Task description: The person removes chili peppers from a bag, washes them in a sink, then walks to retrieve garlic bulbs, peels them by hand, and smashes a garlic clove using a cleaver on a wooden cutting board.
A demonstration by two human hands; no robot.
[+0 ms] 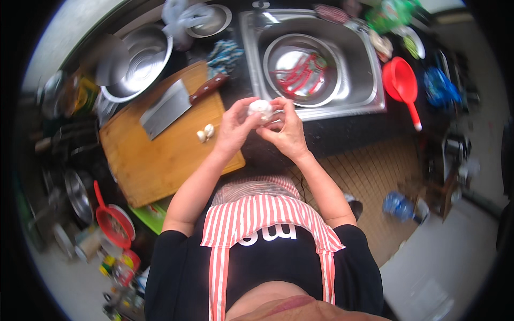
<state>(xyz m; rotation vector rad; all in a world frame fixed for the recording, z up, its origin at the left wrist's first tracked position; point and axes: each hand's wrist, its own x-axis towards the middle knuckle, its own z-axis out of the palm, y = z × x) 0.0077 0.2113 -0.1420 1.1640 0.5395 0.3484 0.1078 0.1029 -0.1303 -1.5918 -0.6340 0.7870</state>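
Note:
Between the fingers of both hands is a white garlic bulb (pixel 262 109), raised above the dark counter edge. My left hand (pixel 237 126) grips it from its left side, with the thumb across the front. My right hand (pixel 287 127) has its fingertips at the bulb's right side; whether they press on it or pick at the skin I cannot tell. Left of my hands, two garlic cloves (pixel 205 133) lie on a wooden cutting board (pixel 160 168). A cleaver (pixel 166 110) with a brown riveted handle rests flat across the board's upper part.
Beyond my hands, a steel sink (pixel 361 80) holds a steel basin (pixel 268 82) with red chili peppers (pixel 303 76). A red plastic strainer (pixel 401 84) sits right of it. A large steel bowl (pixel 146 60) and a blue checked cloth (pixel 225 56) are behind the board.

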